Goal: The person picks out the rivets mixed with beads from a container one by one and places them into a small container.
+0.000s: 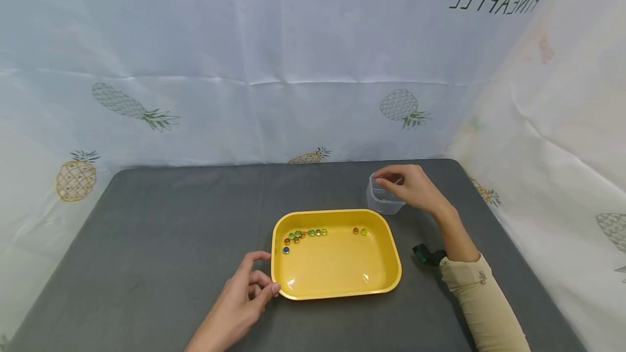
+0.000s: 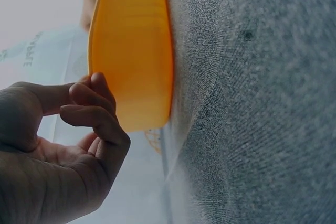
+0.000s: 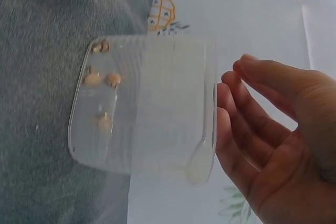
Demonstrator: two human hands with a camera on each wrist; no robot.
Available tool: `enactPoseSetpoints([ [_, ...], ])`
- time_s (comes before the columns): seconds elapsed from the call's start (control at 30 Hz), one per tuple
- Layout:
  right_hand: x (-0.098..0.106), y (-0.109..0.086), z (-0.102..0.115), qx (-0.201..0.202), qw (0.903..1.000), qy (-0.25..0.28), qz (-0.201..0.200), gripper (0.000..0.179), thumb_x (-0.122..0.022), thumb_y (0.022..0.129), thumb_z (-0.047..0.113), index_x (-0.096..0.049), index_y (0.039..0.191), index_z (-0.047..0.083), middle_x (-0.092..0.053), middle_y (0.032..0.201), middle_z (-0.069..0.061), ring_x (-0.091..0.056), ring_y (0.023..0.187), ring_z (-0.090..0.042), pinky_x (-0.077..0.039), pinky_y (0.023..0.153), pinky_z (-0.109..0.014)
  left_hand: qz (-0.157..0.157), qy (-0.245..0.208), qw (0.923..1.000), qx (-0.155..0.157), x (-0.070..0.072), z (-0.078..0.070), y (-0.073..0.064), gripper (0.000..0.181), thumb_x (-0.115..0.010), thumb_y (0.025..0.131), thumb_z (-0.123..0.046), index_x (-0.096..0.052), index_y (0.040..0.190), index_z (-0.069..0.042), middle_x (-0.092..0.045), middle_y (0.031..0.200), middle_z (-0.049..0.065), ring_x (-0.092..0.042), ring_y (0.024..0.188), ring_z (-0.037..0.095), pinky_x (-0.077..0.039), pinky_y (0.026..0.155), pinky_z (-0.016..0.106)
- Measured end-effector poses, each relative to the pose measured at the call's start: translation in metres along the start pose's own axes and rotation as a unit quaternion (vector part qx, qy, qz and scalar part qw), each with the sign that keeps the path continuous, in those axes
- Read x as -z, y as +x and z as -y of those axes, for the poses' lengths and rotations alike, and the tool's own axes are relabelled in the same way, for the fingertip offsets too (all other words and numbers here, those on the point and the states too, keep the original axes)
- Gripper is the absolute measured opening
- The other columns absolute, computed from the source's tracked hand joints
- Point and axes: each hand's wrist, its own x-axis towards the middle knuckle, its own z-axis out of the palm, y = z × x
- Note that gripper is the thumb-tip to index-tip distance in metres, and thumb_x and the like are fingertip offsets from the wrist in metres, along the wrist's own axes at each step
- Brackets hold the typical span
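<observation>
My left hand (image 1: 243, 296) grips the front left corner of a yellow tray (image 1: 337, 294), thumb and fingers at its rim. In the tray lie glass marbles: several green and amber ones (image 1: 311, 233) towards the back left, a blue marble (image 1: 286, 250) below them, and an amber and a green marble (image 1: 364, 231) at the back right. Over a clear plastic box (image 3: 173, 93) reaches my right hand (image 1: 412, 184), fingers loosely bent right at the open rim, nothing visible between them. Small brownish rounded pieces (image 3: 114, 80) show low in the box, and a whitish plastic spoon (image 3: 198, 163) lies along its rim.
The grey cloth-covered table (image 1: 161, 243) runs back to a white curtain (image 1: 303, 31) printed with pineapples. The box stands just behind the tray's back right corner. Beside the right sleeve (image 1: 481, 297) is a small black device (image 1: 427, 255) with a green patch.
</observation>
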Motion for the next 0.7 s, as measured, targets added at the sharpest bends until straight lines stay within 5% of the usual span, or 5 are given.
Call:
enactPoseSetpoints([
  [0.27, -0.006, 0.009, 0.021, 0.035, 0.9988, 0.030, 0.019, 0.020, -0.076, 0.103, 0.015, -0.081, 0.122, 0.013, -0.082, 0.110, -0.005, -0.075, 0.092, -0.018, -0.062, 0.082, -0.029, -0.005, 0.003, 1.0000, 0.004, -0.001, -0.001, 0.000, 0.058, -0.075, 0.103, -0.014, -0.043, 0.150, -0.007, -0.074, 0.091, 0.005, -0.060, 0.064, 0.015, -0.046, 0.061, 0.025],
  [0.7, -0.018, 0.020, 0.054, 0.085, 0.9873, 0.075, 0.111, 0.019, -0.080, 0.100, 0.017, -0.082, 0.119, 0.015, -0.083, 0.109, -0.001, -0.075, 0.088, -0.016, -0.063, 0.082, -0.027, -0.013, 0.001, 0.9999, 0.009, -0.002, -0.003, 0.001, 0.058, -0.076, 0.102, -0.013, -0.043, 0.150, -0.007, -0.073, 0.090, 0.005, -0.059, 0.065, 0.015, -0.046, 0.060, 0.025],
])
